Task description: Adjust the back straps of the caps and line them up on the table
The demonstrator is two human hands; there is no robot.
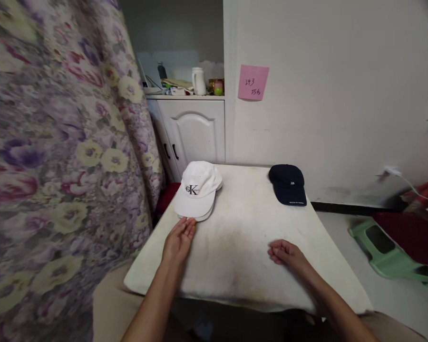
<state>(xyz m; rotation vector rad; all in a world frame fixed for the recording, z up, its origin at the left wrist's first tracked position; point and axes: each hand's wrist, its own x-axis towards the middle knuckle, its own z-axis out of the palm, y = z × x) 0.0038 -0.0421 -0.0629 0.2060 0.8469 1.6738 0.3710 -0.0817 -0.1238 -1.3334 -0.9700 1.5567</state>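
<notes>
At the far left of the table lies a white cap (199, 184) with black "CK" lettering, its brim toward me. Under it shows the brim of another white cap (200, 218), so at least two are stacked. The fingertips of my left hand (179, 238) touch the front edge of the brims, palm turned up and fingers stretched out. A dark navy cap (288, 183) with small white marks lies at the far right, apart from both hands. My right hand (286, 254) hovers over or rests on the right half of the table, fingers curled in, with nothing visible in them.
The table (235, 266) has a stained whitish cover. A floral curtain (64, 142) hangs close on the left. Behind stand a white cabinet (196, 133) with a white jug (199, 81) on it and a wall with a pink note (253, 83). A green stool (388, 266) stands at the right.
</notes>
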